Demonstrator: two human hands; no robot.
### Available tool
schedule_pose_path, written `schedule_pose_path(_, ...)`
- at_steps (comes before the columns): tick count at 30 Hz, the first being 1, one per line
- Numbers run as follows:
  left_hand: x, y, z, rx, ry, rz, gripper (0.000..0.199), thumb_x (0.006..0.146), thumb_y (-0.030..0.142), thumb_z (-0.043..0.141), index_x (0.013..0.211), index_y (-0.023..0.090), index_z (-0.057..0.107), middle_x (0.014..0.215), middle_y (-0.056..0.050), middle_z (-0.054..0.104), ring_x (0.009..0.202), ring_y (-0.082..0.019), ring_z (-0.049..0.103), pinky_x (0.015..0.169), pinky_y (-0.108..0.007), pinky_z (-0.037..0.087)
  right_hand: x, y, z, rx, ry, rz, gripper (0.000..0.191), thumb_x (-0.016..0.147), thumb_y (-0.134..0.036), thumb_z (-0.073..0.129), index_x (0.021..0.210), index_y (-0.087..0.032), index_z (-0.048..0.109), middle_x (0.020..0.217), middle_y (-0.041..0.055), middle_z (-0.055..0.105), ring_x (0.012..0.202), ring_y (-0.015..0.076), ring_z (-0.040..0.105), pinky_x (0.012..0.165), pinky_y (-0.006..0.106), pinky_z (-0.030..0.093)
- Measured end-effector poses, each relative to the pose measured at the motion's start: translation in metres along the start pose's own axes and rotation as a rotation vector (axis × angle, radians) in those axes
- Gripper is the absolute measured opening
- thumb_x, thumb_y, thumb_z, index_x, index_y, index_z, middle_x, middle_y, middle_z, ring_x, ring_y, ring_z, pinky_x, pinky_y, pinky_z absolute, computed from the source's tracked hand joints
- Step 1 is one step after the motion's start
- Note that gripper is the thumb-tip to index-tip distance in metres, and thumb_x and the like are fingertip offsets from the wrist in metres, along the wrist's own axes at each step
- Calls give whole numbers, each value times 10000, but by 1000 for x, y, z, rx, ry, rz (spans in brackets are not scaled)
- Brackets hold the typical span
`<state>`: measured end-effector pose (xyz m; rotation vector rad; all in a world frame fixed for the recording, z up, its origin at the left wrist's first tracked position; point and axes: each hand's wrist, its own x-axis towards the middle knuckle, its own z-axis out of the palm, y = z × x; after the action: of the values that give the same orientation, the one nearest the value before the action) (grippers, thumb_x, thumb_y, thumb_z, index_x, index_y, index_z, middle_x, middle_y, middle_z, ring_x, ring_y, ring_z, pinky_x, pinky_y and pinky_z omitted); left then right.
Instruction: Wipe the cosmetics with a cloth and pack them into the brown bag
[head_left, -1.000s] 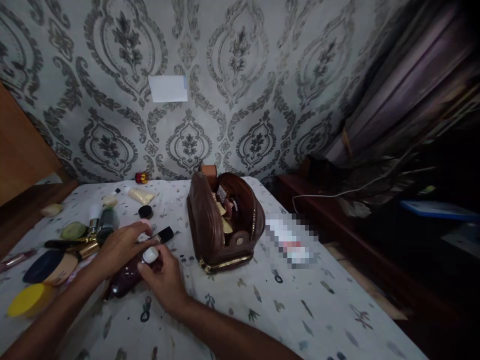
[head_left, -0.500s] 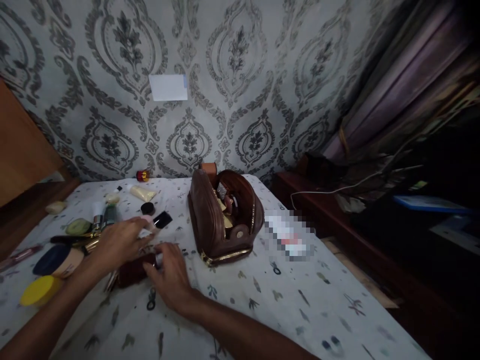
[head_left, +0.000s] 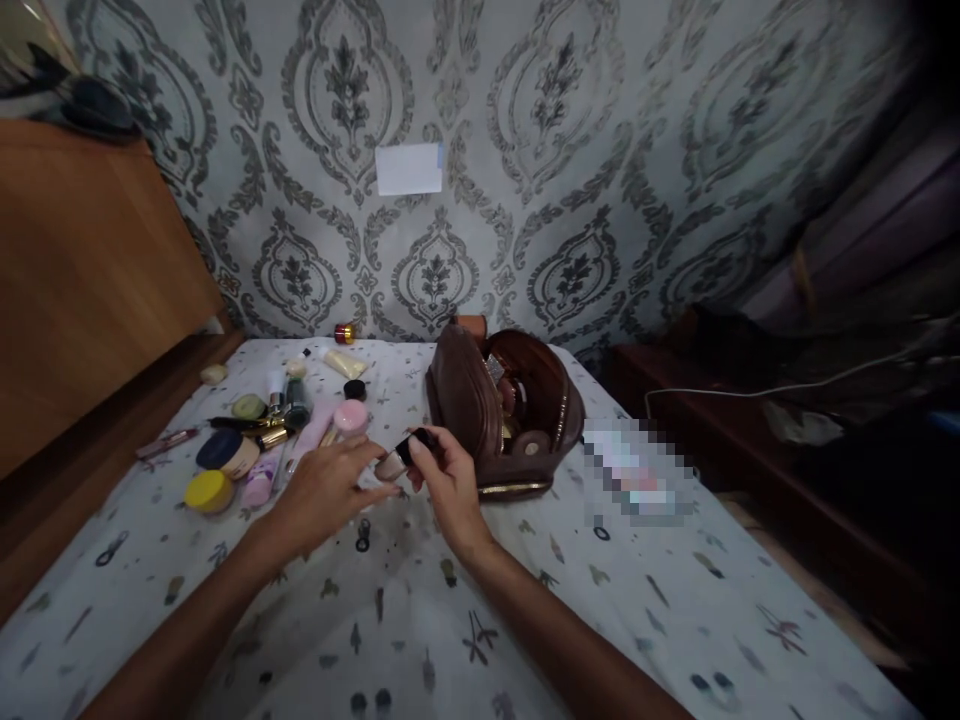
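Note:
My right hand (head_left: 456,500) grips a small bottle with a black cap and a clear, beige-pink body (head_left: 391,465), which looks like a foundation bottle. It is held tilted just left of the bag. My left hand (head_left: 319,498) is beside the bottle's lower end, thumb and fingers apart, palm down. An unzipped brown cosmetic bag (head_left: 456,388) stands right behind my right hand, with several items inside. Left of my hands lie a pink round jar (head_left: 350,416), a purple-pink tube (head_left: 262,478), a yellow-lidded jar (head_left: 208,491) and a dark-blue-lidded jar (head_left: 223,453).
Farther back are a cream tube (head_left: 346,363), a small black lid (head_left: 355,390) and a red-gold jar (head_left: 344,334). Green containers (head_left: 249,406) lie at left. A wooden cabinet (head_left: 97,230) borders the left side. A blurred patch (head_left: 637,468) lies right of the bag on the patterned cloth (head_left: 420,640).
The black-capped bottle has passed from near my left hand into my right hand, closer to the bag. The dark red item under my hands is out of sight. The view has turned left.

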<state>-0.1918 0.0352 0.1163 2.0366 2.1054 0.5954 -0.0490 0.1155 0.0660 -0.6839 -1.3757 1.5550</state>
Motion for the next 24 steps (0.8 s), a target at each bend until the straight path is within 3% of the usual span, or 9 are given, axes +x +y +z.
schedule_pose_path(3, 1, -14, -10, -371, 95, -69, 324, 854, 474, 550, 1011, 222, 679, 958, -26, 707, 869, -222, 642, 745, -289, 477, -7, 6, -9, 86, 51, 79, 395, 752, -527, 697, 916, -173, 641, 612, -33, 548, 524, 106, 473, 498, 232, 388)
schedule_pose_path(6, -5, -22, -17, -466, 125, -167, 393, 877, 530, 492, 975, 206, 692, 902, -20, 706, 861, -224, 634, 741, -286, 485, -14, 8, -15, 233, 133, 158, 424, 689, -535, 745, 874, -166, 647, 641, -28, 551, 524, 97, 468, 493, 227, 381)
schedule_pose_path(9, -20, -21, -9, -505, -49, -260, 432, 869, 585, 488, 957, 220, 703, 900, -20, 714, 904, -241, 643, 773, -301, 499, -20, 7, -17, 311, 136, 157, 413, 689, -518, 750, 889, -169, 655, 686, -19, 553, 549, 97, 472, 507, 228, 392)
schedule_pose_path(11, -32, -18, 5, -621, -181, -309, 472, 852, 619, 502, 1037, 230, 695, 958, -32, 724, 939, -252, 653, 788, -317, 513, -24, 8, -18, 289, 96, 129, 389, 731, -504, 723, 934, -178, 661, 698, -15, 548, 568, 103, 469, 517, 231, 393)
schedule_pose_path(13, -40, -14, 22, -736, -235, -339, 512, 811, 621, 569, 1121, 226, 672, 1028, -50, 723, 964, -261, 655, 789, -331, 523, -27, 10, -19, 234, 60, 103, 376, 770, -498, 693, 980, -188, 661, 692, -14, 539, 577, 112, 464, 523, 236, 387)
schedule_pose_path(18, -46, -7, 53, -870, -98, -331, 496, 765, 538, 665, 1130, 202, 656, 1097, -57, 695, 1005, -264, 631, 804, -335, 520, -29, 13, -23, 77, 14, 38, 381, 809, -498, 658, 1045, -198, 649, 699, -18, 530, 581, 117, 473, 545, 246, 381)
schedule_pose_path(24, -47, -5, 62, -832, 31, -189, 359, 827, 453, 615, 1074, 191, 633, 983, -31, 674, 925, -213, 607, 768, -296, 495, -30, 14, -23, 54, -50, -9, 374, 842, -482, 636, 1101, -214, 624, 774, -8, 574, 602, 121, 498, 575, 253, 426)
